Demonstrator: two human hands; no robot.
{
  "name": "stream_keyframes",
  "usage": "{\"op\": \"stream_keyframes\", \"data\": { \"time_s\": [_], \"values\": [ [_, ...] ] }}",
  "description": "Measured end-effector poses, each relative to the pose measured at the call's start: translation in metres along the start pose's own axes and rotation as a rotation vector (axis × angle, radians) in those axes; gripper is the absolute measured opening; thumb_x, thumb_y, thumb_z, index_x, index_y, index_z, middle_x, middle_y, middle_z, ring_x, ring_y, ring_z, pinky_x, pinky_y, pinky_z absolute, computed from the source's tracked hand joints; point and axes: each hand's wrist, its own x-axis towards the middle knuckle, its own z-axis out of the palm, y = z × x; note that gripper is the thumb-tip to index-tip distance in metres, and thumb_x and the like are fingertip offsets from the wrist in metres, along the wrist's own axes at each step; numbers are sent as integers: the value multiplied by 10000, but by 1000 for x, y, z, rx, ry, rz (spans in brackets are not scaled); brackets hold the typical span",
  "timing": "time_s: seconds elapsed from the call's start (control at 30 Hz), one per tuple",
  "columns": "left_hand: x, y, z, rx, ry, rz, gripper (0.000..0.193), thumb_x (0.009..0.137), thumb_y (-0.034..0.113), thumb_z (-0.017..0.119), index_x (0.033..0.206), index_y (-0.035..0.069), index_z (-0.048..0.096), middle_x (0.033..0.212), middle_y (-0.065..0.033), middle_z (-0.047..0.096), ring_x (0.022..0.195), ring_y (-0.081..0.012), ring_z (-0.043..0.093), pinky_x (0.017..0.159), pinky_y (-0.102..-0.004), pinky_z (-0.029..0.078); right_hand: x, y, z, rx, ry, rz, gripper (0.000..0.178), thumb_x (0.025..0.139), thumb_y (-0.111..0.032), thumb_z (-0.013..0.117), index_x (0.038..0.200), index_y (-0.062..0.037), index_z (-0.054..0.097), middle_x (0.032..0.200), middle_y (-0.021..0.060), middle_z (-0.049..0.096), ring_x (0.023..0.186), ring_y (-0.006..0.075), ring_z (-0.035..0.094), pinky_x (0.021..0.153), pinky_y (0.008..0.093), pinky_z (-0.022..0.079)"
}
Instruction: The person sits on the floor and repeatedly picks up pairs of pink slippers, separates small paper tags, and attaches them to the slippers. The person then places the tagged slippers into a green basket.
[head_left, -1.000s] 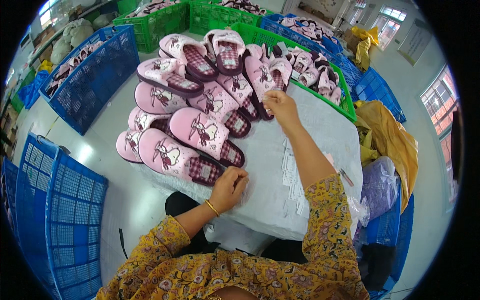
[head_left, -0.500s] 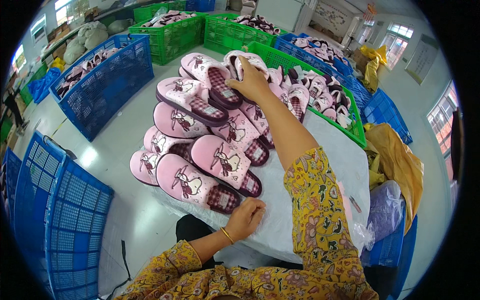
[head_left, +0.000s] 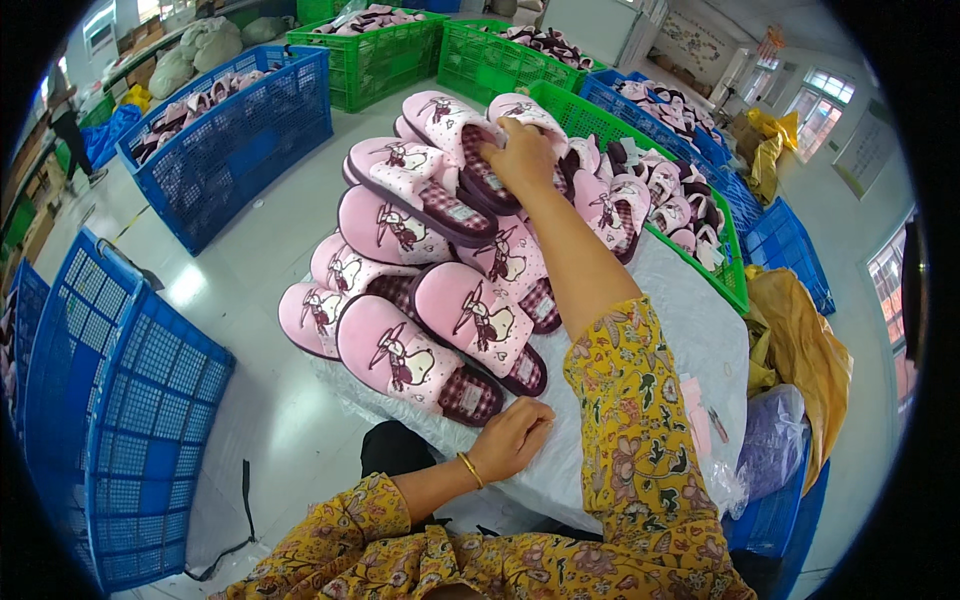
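Note:
My right hand (head_left: 522,160) reaches over the far end of a slipper pile, fingers curled into the opening of a pink slipper (head_left: 527,108) with a dark checked insole. Its thumb lies by the neighbouring pink slipper (head_left: 445,115); how firmly the fingers grip is partly hidden. Several similar slippers with a cartoon print are stacked to the left. At the pile's near edge, my left hand (head_left: 515,437) rests in a loose fist on the plastic-covered table (head_left: 640,320), with nothing visible in it. Just beyond it is the heel of the nearest slipper (head_left: 400,360).
A green crate (head_left: 735,275) full of slippers adjoins the table's far right. Blue crates (head_left: 150,420) stand at left, with more filled crates behind. A small tool (head_left: 718,425) and pink strip (head_left: 693,400) lie on the right. Yellow sacking (head_left: 800,330) hangs beside the table.
The view has shifted, so the pile sits farther right in the picture. My right hand stays at the far slippers, and my left remains in a loose fist. A distant person's legs show more fully.

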Motion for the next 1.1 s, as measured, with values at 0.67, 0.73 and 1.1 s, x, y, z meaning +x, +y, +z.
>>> {"op": "stream_keyframes", "data": {
  "time_s": [0.67, 0.73, 1.1],
  "values": [
    [-3, -3, 2, -8, 15, -2, 144, 910, 89, 597, 1035, 27, 565, 990, -152, 585, 851, -350, 616, 721, -386, 506, -29, -51, 10, -1, 184, -507, 160, 795, -127, 605, 933, -131, 686, 881, 115, 602, 890, 326, 568, 772, 461, 444],
    [-2, -2, 3, -7, 24, 25, 143, 906, 84, 600, 1033, 27, 568, 988, -152, 589, 844, -344, 620, 713, -386, 508, -33, -52, -11, -32, 299, -505, 122, 798, -118, 593, 899, -118, 662, 840, 100, 587, 848, 321, 566, 739, 454, 437],
    [-10, 5, 8, -222, 194, 21, 303, 863, 95, 710, 1104, 29, 539, 912, -59, 555, 760, -137, 573, 643, -253, 469, -208, 6, -184, -169, 313, -183, 261, 780, 1, 619, 1012, -104, 678, 875, 151, 590, 835, 366, 575, 743, 447, 475]
  ]
}}
